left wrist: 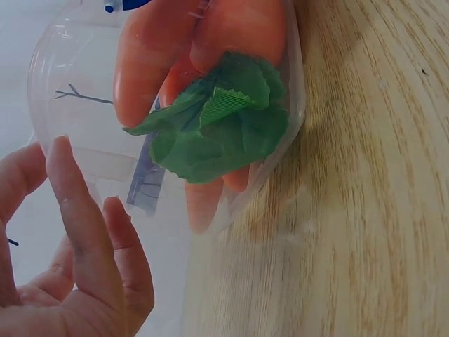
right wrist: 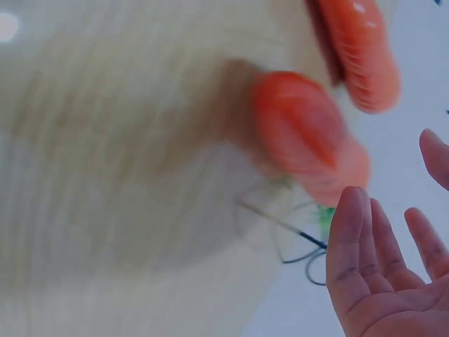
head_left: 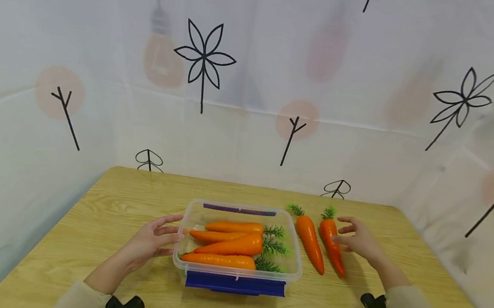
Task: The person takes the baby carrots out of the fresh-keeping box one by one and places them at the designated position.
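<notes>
Two loose carrots [head_left: 321, 243] lay beside the clear box [head_left: 293, 271]; right hand [head_left: 358, 240] spread over one, left hand [head_left: 152, 242] relaxed at the box wall. Risk: a nudge rolling the carrot away.

Bright, even, soft-shadowed light; wide-angle bending at head-view edges; right-wrist view heavily blurred, left-wrist view fairly sharp.
</notes>
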### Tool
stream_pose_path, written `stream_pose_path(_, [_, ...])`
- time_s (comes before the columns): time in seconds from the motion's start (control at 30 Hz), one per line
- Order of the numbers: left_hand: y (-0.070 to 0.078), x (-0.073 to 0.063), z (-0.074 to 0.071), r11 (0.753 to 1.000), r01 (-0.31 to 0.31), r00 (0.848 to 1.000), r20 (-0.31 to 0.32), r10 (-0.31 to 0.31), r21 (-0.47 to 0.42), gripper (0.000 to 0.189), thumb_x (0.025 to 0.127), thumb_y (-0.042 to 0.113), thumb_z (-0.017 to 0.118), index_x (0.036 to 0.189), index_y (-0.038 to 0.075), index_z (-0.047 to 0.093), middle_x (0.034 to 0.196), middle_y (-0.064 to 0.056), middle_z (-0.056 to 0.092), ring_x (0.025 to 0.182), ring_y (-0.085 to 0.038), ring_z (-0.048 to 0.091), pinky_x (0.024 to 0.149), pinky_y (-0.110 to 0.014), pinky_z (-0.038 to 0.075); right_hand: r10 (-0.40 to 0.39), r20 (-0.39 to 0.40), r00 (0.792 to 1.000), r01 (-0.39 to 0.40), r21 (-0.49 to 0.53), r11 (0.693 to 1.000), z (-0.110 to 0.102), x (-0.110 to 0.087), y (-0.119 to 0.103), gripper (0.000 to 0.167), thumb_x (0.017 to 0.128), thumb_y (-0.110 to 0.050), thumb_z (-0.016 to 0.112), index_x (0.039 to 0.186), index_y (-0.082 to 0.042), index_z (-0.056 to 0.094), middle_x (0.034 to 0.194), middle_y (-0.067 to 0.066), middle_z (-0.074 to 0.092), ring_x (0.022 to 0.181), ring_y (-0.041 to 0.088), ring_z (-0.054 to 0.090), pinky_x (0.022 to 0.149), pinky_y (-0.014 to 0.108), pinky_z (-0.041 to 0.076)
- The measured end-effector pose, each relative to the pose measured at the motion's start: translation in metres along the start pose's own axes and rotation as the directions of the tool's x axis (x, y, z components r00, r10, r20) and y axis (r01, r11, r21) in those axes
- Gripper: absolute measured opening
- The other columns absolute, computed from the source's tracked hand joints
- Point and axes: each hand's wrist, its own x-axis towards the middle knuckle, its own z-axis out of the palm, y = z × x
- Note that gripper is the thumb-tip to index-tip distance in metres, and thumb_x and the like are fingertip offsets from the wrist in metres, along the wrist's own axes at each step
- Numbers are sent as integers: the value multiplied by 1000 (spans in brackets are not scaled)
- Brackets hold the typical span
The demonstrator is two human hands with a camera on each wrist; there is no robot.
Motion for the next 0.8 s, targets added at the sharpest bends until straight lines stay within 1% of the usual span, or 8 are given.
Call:
stream_pose_path(0.1, [-1,0,0,1000,2,1000,-3,-2,-3,60,87,16,67,140,7,39,133,-27,43,108,-33,54,77,-36,52,-23,-4,1000,23,-4,1000,-6,1,-7,67,85,-14,69,135,11,32,112,35,47,83,34,62,71,44,53])
stream_pose_path(0.23, [-1,0,0,1000,-2,1000,2,2,-5,62,87,17,67,140,6,38,133,-27,43,109,-33,54,78,-36,52,-34,-6,999,34,-12,999,-12,1,-19,67,86,-17,68,137,8,33,116,34,47,89,36,61,74,45,53])
stream_pose_path(0.47, [-2,-1,0,1000,-3,1000,2,3,-4,63,86,17,69,140,5,38,133,-28,42,107,-33,55,77,-35,53,-79,6,997,79,-32,996,-19,4,-38,64,88,-21,67,137,5,35,117,29,48,97,38,57,74,39,53])
stream_pose_path(0.6, [-1,-2,0,1000,-3,1000,7,3,-11,64,86,17,69,140,5,37,133,-28,42,108,-33,54,77,-35,53,-95,7,995,95,-51,994,-21,7,-50,62,88,-22,67,136,3,37,116,26,50,97,36,58,75,39,53])
stream_pose_path(0.73, [-1,-2,0,1000,-4,1000,13,4,-15,62,87,15,67,140,5,37,134,-28,42,108,-33,55,77,-35,53,-137,16,990,138,-47,989,-21,9,-60,59,88,-18,67,135,3,39,115,27,52,94,34,60,75,41,53])
stream_pose_path(0.8, [0,-1,0,1000,-4,1000,15,4,-14,61,88,15,66,140,5,37,134,-28,42,107,-33,55,77,-35,52,-143,21,989,144,-50,988,-21,10,-65,57,87,-18,67,134,2,40,114,26,52,93,32,61,75,40,53])
